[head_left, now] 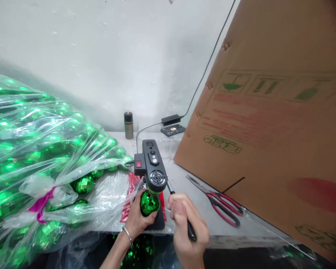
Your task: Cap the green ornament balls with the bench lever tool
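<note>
The left hand [139, 218] is clamped around 1 shiny green ball [149, 203], with the thumb at its lower right side and the fingers along its left. The ball sits right under the front end of a black machine [154, 164], which has 2 round vents on top and a red switch [139, 163] on its left side. The right hand [189, 224] is wrapped in a fist around the black grip of a lever [192, 232] at the machine's right. Red plastic [126, 211] lies beneath the machine on the table [196, 203].

To the left, a big clear bag [58, 149] full of green balls is tied with a pink ribbon [43, 200]. To the right, red-and-black scissors [208, 192] lie beside a tilted cardboard box [268, 112]. Near the wall, a small bottle [128, 127] stands upright; a black adapter [171, 119] rests just behind a flat black item [173, 129].
</note>
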Demonstrator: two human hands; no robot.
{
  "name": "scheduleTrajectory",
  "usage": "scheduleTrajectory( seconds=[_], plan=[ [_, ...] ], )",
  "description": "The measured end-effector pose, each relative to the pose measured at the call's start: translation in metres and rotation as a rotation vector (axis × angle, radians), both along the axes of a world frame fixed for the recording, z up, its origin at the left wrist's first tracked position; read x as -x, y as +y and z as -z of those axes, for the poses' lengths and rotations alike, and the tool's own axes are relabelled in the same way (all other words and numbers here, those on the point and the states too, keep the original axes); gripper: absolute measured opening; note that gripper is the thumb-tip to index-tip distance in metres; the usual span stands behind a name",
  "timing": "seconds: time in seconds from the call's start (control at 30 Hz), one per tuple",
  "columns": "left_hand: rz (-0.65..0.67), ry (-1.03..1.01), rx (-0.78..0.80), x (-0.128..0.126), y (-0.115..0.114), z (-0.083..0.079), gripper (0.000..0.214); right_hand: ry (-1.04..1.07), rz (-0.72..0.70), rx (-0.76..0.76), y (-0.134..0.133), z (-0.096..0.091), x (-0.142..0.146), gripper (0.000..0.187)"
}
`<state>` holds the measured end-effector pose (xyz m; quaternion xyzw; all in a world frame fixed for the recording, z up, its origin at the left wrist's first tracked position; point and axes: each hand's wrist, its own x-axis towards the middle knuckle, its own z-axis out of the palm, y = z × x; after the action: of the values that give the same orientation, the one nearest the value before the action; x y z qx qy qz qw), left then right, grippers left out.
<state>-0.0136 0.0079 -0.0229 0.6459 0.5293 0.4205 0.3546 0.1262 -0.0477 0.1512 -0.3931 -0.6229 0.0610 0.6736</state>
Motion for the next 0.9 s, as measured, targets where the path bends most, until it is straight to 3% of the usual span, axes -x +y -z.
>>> scheduleTrajectory(
  seconds=[0.4, 0.9],
  plan=[
    [-0.008, 0.003, 0.015, -0.003, -0.003, 0.0, 0.08, 0.133, 0.034, -0.09, 0.002, 0.043, 0.008, 0.034],
    [0.036, 0.08, 0.015, -0.002, -0.004, -0.006, 0.083, 0.185, 0.121, -0.101, 0.005, 0.044, 0.017, 0.041]
  ],
)
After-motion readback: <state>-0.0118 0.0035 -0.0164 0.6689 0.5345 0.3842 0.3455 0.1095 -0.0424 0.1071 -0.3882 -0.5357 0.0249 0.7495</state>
